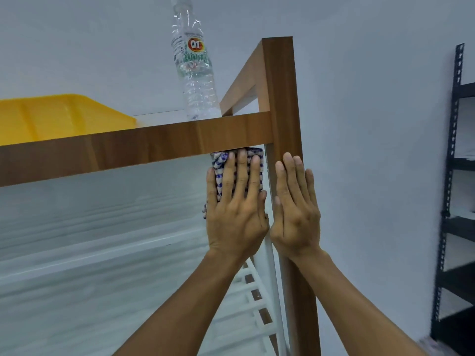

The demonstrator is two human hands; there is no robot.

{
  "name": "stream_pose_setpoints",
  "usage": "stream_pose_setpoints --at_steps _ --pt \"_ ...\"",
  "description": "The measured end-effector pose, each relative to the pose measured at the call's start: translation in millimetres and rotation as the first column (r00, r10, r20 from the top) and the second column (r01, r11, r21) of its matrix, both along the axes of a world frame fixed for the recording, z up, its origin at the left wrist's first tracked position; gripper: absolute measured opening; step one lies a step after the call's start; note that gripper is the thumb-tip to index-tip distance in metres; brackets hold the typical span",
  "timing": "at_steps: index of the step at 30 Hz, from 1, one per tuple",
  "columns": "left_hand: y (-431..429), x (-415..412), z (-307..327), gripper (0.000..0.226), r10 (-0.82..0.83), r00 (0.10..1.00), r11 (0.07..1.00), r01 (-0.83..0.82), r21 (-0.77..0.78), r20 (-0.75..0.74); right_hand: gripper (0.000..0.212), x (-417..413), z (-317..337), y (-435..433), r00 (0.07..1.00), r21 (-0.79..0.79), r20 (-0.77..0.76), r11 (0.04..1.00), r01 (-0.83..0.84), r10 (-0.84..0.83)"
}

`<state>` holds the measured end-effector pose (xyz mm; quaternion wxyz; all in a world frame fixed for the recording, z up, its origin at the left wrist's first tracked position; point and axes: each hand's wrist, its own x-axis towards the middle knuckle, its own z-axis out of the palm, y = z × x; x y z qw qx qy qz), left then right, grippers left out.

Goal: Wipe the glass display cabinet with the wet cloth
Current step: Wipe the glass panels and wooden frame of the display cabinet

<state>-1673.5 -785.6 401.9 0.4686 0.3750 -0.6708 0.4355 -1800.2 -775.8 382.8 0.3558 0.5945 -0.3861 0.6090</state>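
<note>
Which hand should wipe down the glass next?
The left hand: it presses the cloth flat against the glass. The right hand only rests on the wooden post, holding nothing.

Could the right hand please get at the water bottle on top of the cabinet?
Probably yes: the right hand lies flat on the wooden post, holding nothing; the water bottle stands unobstructed above.

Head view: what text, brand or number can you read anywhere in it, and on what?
"10", apparently mirrored, in a red round badge on the water bottle label.
Green lettering and fine print on the same label: too blurred to read.
No other text visible.
</note>
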Motion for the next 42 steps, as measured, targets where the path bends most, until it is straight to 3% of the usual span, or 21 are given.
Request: stream_pose_setpoints --at_steps 5,9,15,23,32,37,42 --pt "4.4 -8.5 3.2 0.059 -0.027 0.996 0.999 0.026 0.02 0.084 0.052 -1.8 -1.2 0.4 0.998 0.015 0.015 0.998 -0.061 0.061" --pt "2.9 18.0 -9.4 0.059 -0.003 0.97 1.0 0.005 -0.007 0.243 0.053 -3.6 -1.3 1.3 0.998 0.013 -0.002 0.998 -0.066 0.066" --pt "3.1 -8.4 9.0 0.061 -0.015 0.996 1.0 0.015 0.004 0.093 0.049 -1.9 -1.4 2.8 0.998 0.004 0.004 0.998 -0.067 0.067" --pt "3.4 13.8 -12.9 0.061 -0.016 0.971 1.0 0.018 -0.006 0.238 0.053 -4.5 -4.9 1.1 0.998 0.006 -0.01 0.998 -0.056 0.056" --pt "12.1 76.1 -23.0 0.063 0.048 0.989 0.998 -0.052 0.026 0.139 0.065 37.2 -10.9 14.2 0.995 0.091 0.082 0.994 0.056 -0.064" --pt "17.2 127.2 -27.7 0.062 0.068 0.997 0.997 -0.069 0.035 0.043 0.059 116.9 -24.0 14.1 0.989 0.169 -0.035 0.977 -0.134 0.142" --pt "20.7 194.6 -36.5 0.06 0.088 0.996 0.995 -0.086 0.046 -0.032 0.056 185.7 -21.9 15.2 0.974 0.182 -0.105 0.967 -0.179 0.2"
